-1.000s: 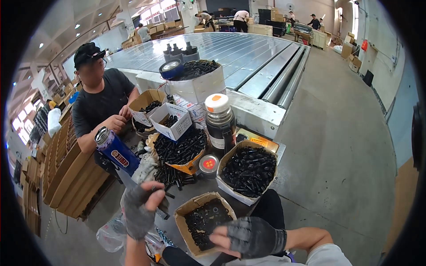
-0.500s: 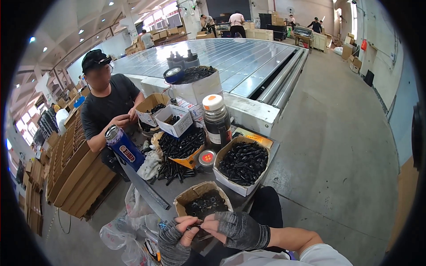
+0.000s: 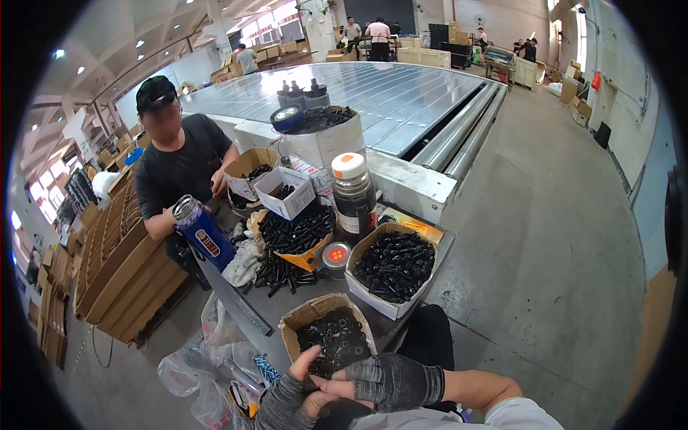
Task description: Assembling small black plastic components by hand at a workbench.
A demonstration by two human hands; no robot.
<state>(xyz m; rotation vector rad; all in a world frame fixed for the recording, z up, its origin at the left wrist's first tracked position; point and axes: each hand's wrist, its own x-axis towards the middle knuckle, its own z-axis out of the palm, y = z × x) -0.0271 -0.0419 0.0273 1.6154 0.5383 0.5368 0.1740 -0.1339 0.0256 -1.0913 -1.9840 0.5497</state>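
Both my hands wear grey fingerless gloves and meet just in front of an open cardboard box (image 3: 292, 337) of small dark rings and loose parts. My left hand (image 3: 290, 398) has one finger raised at the box's near edge, its thumb curled in by my right fingertips. From the right, my right hand (image 3: 394, 380) brings its fingers together against the left. Whatever lies between the fingers is too small and covered to make out. Beyond the box, black cylindrical parts fill a white-sided carton (image 3: 394, 269) and an orange-edged container (image 3: 295, 233), with more loose on the tabletop.
A dark-lidded tin (image 3: 335, 259), a glass flask (image 3: 352, 197) and a blue canister (image 3: 204, 233) crowd the table. A metal bar (image 3: 240, 304) lies along its left edge, near plastic bags (image 3: 197, 380). A co-worker (image 3: 183, 154) sits across; a roller conveyor (image 3: 444, 147) stands behind.
My left hand has shifted slightly down, and one of its fingers has lifted from the pinch. My right hand stays close against it. The co-worker's raised hands have lowered behind the canister and cartons.
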